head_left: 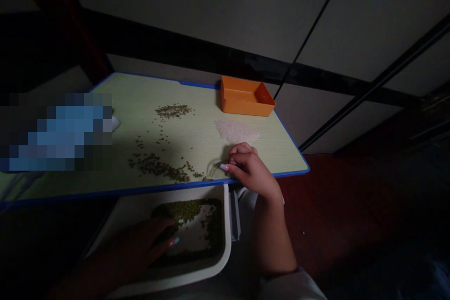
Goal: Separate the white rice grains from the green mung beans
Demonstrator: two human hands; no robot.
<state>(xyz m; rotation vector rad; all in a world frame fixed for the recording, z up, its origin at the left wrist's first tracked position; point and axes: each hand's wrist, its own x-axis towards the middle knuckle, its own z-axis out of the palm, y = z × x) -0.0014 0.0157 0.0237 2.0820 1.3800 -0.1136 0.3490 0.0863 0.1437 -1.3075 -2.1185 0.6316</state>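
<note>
Pale, blue-edged table (281, 154) as landmark. Below the table's near edge, white basin (227, 225) with green bits (190, 211) inside. At the table's far edge, rightward, orange box (242, 107). Along the table's near edge, dark scatter (158, 167). Just over that edge, right hand (248, 166), fingers curled; cannot tell whether gripping anything. Below the table, in the basin, left hand (138, 243), fingers parted; hold, if any, unclear. On the table's right part, pale grains (237, 131); toward its far side, small mixed heap (173, 111). Seemingly picking through loose bits; light fingertip pinching called for.
</note>
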